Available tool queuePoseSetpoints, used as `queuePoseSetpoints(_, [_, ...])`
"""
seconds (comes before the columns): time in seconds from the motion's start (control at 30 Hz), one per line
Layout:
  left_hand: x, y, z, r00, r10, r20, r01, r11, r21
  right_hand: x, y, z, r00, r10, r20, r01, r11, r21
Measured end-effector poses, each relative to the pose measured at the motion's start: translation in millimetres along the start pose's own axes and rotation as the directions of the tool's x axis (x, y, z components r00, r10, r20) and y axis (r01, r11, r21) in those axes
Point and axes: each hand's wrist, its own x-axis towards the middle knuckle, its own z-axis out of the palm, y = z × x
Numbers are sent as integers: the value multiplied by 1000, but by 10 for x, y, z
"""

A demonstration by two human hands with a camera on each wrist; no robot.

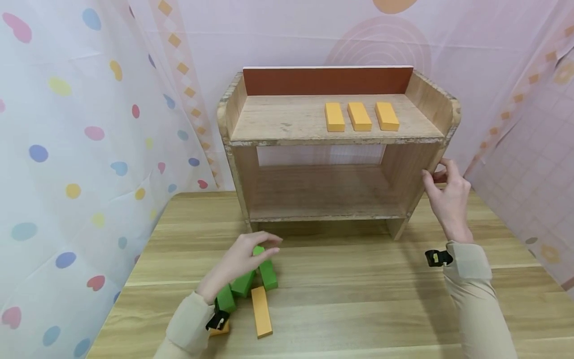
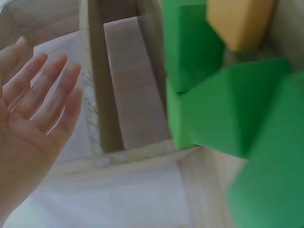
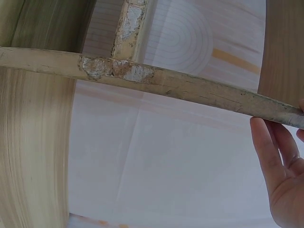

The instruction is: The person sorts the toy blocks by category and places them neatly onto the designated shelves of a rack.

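A small wooden shelf point(image 1: 332, 218) stands on the table. My right hand point(image 1: 450, 194) grips the front edge of its right side panel, and in the right wrist view the fingers point(image 3: 266, 152) lie against that board's edge. Over the table at the left hovers my left hand point(image 1: 244, 257), fingers extended and holding nothing; its palm point(image 2: 28, 137) shows in the left wrist view. Beneath and around it lie several green blocks point(image 1: 268, 275), partly hidden by the hand and wrist. Beside them is an orange block point(image 1: 262, 311), with another point(image 1: 220, 329) mostly covered by the left wrist.
Three orange blocks point(image 1: 359, 117) sit in a row on the top board, right of its middle. A reddish-brown back rail point(image 1: 329, 81) runs behind them. Patterned cloth point(image 1: 89, 164) hangs around the wood-grain table point(image 1: 350, 304).
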Motion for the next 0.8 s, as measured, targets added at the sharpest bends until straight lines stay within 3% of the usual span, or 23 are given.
queuePoseSetpoints(0.13, [-138, -128, 10, 986, -43, 159, 64, 989, -131, -4, -7, -3, 1000, 6, 10, -6, 1000, -3])
queuePoseSetpoints(0.27, [-245, -234, 12, 942, -77, 326, 155, 963, -219, 1, -5, -1, 1000, 5, 9, -5, 1000, -1])
queuePoseSetpoints(0.37, [-295, -302, 16, 913, -65, 403, 182, 948, -260, 4, -2, 2, 1000, 6, 7, -6, 1000, 1])
queuePoseSetpoints(0.43, [-317, -345, 23, 904, -45, 425, 185, 938, -293, 5, 2, 5, 1000, 6, 6, -6, 1000, 0])
queuePoseSetpoints(0.57, [-351, -412, 33, 904, -18, 427, 170, 932, -320, 7, 4, 5, 1000, 5, 5, -5, 1000, 2])
queuePoseSetpoints(0.8, [-391, -418, 33, 893, -30, 450, 158, 955, -251, 8, 7, 2, 1000, 3, 8, -3, 1000, 2])
